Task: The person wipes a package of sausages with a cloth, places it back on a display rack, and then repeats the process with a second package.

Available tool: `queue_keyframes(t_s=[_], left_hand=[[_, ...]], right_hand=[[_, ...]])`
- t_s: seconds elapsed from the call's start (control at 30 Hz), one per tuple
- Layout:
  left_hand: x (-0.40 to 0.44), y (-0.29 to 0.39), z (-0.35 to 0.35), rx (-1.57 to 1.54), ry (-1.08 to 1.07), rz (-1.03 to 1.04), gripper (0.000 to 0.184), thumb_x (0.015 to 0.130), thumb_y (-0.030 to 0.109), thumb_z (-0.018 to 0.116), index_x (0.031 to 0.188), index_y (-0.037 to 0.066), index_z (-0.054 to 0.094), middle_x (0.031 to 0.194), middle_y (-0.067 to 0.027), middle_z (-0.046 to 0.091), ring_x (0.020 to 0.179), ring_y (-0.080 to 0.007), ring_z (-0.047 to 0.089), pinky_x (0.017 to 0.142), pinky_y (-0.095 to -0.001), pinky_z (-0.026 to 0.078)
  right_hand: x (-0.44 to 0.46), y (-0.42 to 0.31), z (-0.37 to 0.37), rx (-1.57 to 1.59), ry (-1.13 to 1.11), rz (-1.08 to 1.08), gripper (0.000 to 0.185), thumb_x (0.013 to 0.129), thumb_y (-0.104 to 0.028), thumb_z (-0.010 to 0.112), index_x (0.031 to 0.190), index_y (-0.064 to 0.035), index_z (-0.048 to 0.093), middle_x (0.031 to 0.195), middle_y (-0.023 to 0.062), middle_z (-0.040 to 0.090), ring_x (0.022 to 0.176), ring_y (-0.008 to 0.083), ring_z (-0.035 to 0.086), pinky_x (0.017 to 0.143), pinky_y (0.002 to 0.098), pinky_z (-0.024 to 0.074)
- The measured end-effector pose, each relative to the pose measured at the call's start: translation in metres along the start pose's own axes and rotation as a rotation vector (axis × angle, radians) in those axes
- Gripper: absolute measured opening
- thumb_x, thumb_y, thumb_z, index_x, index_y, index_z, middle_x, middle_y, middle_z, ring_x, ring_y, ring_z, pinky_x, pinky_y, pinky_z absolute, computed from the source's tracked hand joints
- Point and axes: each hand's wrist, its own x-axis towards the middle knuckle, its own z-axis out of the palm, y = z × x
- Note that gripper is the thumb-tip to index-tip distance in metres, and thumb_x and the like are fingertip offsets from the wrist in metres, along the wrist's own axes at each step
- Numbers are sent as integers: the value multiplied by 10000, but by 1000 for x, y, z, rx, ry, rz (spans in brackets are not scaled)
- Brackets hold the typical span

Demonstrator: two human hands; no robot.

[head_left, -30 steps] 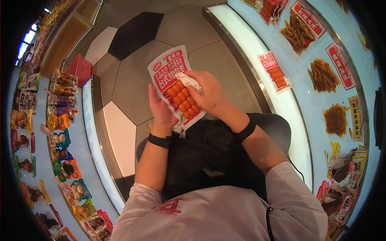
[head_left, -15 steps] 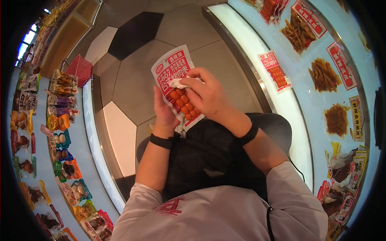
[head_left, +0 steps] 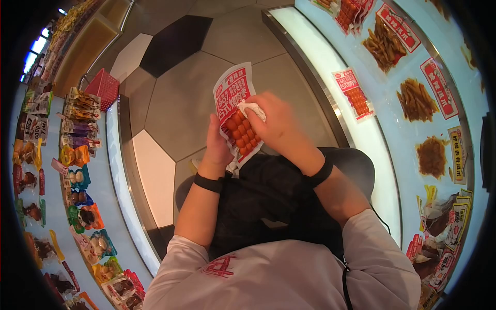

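A red and white food packet (head_left: pixel 241 132) with rows of small sausages showing is held above my lap, tilted, its printed top pointing away from me. My left hand (head_left: pixel 218 145) grips its lower left side, the thumb along the edge and the other fingers hidden behind. Over the packet's right side, my right hand (head_left: pixel 275 121) pinches a crumpled white cloth or tissue (head_left: pixel 253 109) that touches the packet's front. More white material (head_left: pixel 233 168) shows below the packet, near my left wrist.
A shelf (head_left: pixel 116 170) with many snack packs runs along the left, with a red basket (head_left: pixel 103 89) at its far end. On the right, a lit counter (head_left: pixel 374 150) bears a similar sausage packet (head_left: pixel 354 95) and several other foods. Tiled floor (head_left: pixel 206 82) lies between.
Both hands and the packet have shifted right, and the packet's top has turned to stand more upright. The white cloth has moved over the packet's face with my right hand.
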Motion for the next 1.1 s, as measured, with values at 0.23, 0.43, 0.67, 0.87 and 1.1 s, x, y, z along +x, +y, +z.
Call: queue_keyframes(t_s=[0.23, 0.43, 0.67, 0.87, 1.1], left_hand=[[-1, -5, -5, 95, -11, -49, 903, 939, 731, 301, 1462, 1, 385, 1430, -196, 501, 1311, -340, 501, 1106, -440, 388], [7, -13, -7, 141, -74, 16, 963, 902, 781, 321, 1466, 2, 374, 1446, -206, 479, 1310, -338, 504, 1083, -448, 410], [-7, -2, -1, 171, 52, -142, 975, 887, 813, 320, 1440, 16, 418, 1380, -203, 540, 1257, -314, 551, 1055, -427, 442], [2, -10, 2, 154, 25, -9, 982, 880, 834, 281, 1438, 39, 429, 1366, -174, 555, 1223, -281, 571, 1032, -406, 458], [3, -9, 8, 114, -107, 54, 948, 892, 823, 270, 1407, 52, 468, 1359, -143, 570, 1241, -279, 560, 1039, -401, 454]], right_hand=[[-6, -4, 10, 103, 11, 17, 134, 849, -163, 663, 943, -68, 667, 892, 115, 631, 806, 340, 642, 696, 423, 524], [-15, -15, 12, 91, 5, -113, 168, 858, -190, 648, 959, -59, 675, 927, 119, 643, 821, 345, 654, 697, 428, 531], [-8, 5, 13, -22, 62, 90, 157, 838, -195, 669, 946, -81, 674, 903, 78, 625, 812, 306, 652, 678, 414, 535], [-11, -11, 15, 110, 59, 108, 145, 840, -139, 662, 934, -29, 674, 883, 132, 646, 777, 324, 648, 701, 405, 522], [-21, -18, 25, 87, 55, -15, 128, 827, -183, 680, 901, -78, 680, 881, 98, 648, 771, 340, 653, 668, 432, 531]])
